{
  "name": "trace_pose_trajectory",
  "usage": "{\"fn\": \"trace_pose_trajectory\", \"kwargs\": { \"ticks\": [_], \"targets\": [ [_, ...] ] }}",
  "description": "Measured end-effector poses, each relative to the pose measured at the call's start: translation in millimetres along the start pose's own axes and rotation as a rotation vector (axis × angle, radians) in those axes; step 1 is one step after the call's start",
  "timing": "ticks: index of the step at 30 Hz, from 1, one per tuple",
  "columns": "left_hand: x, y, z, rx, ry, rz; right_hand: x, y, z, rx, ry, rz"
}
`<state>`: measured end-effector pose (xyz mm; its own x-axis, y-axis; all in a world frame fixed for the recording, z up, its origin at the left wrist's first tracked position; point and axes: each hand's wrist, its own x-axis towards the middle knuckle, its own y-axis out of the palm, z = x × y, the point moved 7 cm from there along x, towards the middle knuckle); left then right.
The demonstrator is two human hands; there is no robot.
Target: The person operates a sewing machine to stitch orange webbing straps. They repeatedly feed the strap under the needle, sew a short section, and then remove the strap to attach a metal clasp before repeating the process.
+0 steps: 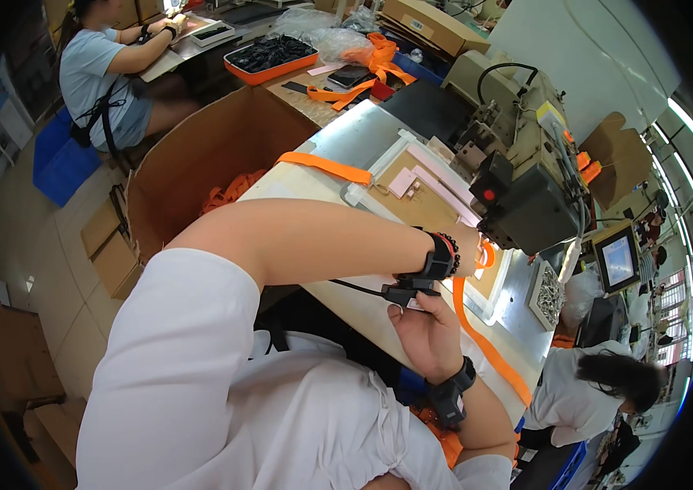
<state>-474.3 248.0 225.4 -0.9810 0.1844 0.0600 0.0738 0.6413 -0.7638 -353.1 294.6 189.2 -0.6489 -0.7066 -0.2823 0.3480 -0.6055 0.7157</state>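
My left arm crosses in front of me, and my left hand (pixel 469 250) reaches under the sewing machine head (pixel 530 192). Its fingers are mostly hidden behind the wrist and machine. Beside it shows a small orange strap loop (pixel 487 255). An orange strap (pixel 489 347) runs from near that hand down over the table's front edge. My right hand (pixel 430 336) is below the left wrist, thumb and fingers curled up against the black cabled device (pixel 410 291) worn there. Whatever these fingers hold is hidden. Under the machine lies a white-framed clamp plate (pixel 412 204) with pink strips.
Another orange strap (pixel 326 167) lies across the table's left edge, above a large cardboard box (pixel 191 147) with orange straps inside. A tray of black parts (pixel 271 59) is at the back. On the right are a box of metal pieces (pixel 548 296) and a screen (pixel 617 257). Two people sit nearby.
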Motion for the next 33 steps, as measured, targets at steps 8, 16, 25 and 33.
{"fn": "trace_pose_trajectory", "kwargs": {
  "ticks": [8, 16, 25, 33],
  "targets": [
    [1, -2, -3, -0.266, 0.021, -0.167, 5, 9, 0, 0.017, 0.008, 0.088],
    [-1, 5, -1, -0.523, -0.018, -0.072, 0, 12, 0, -0.005, 0.028, 0.14],
    [-16, -19, 11, -1.117, -0.082, 0.187, -14, 44, -5, -0.745, -0.266, 0.239],
    [-26, -32, 13, -1.422, -0.365, 0.227, 9, 28, 2, -0.485, -0.373, 0.273]
  ]
}}
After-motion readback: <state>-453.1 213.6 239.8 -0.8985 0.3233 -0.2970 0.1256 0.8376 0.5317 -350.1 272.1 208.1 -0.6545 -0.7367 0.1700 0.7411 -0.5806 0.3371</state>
